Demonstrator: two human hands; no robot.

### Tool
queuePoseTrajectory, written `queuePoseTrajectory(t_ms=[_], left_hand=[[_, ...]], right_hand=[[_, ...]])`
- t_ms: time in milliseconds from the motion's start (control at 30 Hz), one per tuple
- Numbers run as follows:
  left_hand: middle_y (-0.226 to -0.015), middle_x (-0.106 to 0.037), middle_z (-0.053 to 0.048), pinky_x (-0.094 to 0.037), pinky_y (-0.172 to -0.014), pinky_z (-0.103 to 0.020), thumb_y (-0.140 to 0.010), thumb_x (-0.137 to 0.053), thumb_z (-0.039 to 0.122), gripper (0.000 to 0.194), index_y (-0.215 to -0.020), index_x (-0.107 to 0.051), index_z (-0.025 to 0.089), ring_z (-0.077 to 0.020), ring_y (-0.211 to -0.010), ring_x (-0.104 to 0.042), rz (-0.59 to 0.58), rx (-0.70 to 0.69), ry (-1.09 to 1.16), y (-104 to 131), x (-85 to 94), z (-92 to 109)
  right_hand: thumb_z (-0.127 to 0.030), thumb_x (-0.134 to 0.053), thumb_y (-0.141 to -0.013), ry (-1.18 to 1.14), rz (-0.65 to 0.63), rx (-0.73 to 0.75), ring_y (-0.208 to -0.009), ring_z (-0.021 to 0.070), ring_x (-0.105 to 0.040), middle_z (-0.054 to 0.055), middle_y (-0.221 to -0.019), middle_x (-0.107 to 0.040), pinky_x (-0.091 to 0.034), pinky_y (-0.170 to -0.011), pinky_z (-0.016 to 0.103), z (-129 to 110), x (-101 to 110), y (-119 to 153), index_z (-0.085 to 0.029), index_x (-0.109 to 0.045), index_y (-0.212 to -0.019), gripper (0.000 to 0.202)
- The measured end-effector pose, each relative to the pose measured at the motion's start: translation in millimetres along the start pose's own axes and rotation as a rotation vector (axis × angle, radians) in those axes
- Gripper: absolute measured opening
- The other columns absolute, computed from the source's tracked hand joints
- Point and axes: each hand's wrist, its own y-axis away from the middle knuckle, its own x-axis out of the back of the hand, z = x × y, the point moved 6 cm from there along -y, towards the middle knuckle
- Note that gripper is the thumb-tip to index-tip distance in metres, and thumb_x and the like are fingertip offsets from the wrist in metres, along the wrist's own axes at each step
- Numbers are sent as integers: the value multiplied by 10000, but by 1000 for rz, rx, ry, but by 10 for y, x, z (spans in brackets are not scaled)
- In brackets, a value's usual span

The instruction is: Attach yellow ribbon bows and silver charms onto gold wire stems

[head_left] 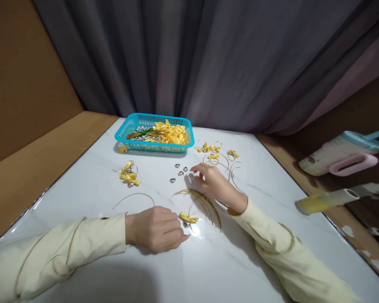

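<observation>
My left hand [159,229] rests on the white table with its fingers curled closed; what they hold, if anything, is hidden. Just past its fingertips lies a yellow ribbon bow [189,218] with a silver heart charm [186,224] against it. A thin gold wire [132,194] curves out behind this hand. My right hand [208,179] hovers over the table with fingers apart, close to several loose silver hearts [180,173]. No object shows in its fingers. Below it, a bundle of gold wires [208,202] fans across the table.
A blue basket [154,147] at the back holds yellow bows, silver hearts and tied gold wires. Bows with wire loops lie in a left pile [129,173] and at back right [214,148]. A tumbler [326,158] and a bottle [325,202] are at the right edge.
</observation>
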Motion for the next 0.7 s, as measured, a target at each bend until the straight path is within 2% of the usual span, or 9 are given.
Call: queuePoseTrajectory(t_ms=[100,233,333,400,533,700], left_hand=[[-430,-437,22,-229,-366,-265,-795,-530,112,331,-469,-496,160,-112,-400,-343,-6,-17,-15,7,-9,16],[-426,-429,27,-229,-367,-266,-796,-521,108,340,-463,-482,166,-112,-397,-341,7,-25,-14,14,-9,22],[-427,-431,27,-239,-369,-265,-794,-523,107,335,-467,-483,167,-112,-401,-338,1,-22,5,22,-18,22],[-428,-435,24,-233,-368,-269,-793,-517,102,333,-467,-484,165,-113,-401,-331,5,-14,22,29,-21,21],[-425,-434,21,-218,-369,-280,-786,-500,88,334,-461,-477,163,-117,-398,-318,12,3,37,36,-28,15],[-439,-441,20,-228,-380,-280,-800,-487,92,328,-480,-480,163,-120,-406,-328,-8,18,35,44,-51,-3]], right_hand=[[-12,-511,-726,70,-126,131,-768,166,-510,63,-834,-590,-391,-685,274,-179,-92,70,-153,-610,-778,180],[79,-467,-633,124,-214,214,-740,162,-451,38,-728,-535,-359,-630,252,-231,-225,103,-150,-559,-691,253],[109,-442,-605,126,-215,229,-713,146,-438,28,-706,-522,-354,-620,240,-213,-245,90,-144,-532,-666,276],[89,-466,-640,108,-203,226,-696,135,-451,22,-694,-530,-365,-619,231,-209,-214,77,-141,-538,-686,246],[-25,-543,-744,45,-173,213,-612,100,-483,8,-684,-571,-384,-587,208,-219,-115,55,-139,-579,-741,120],[-129,-579,-790,-38,-133,208,-583,89,-557,1,-670,-649,-424,-587,195,-213,-10,33,-146,-639,-741,80]])
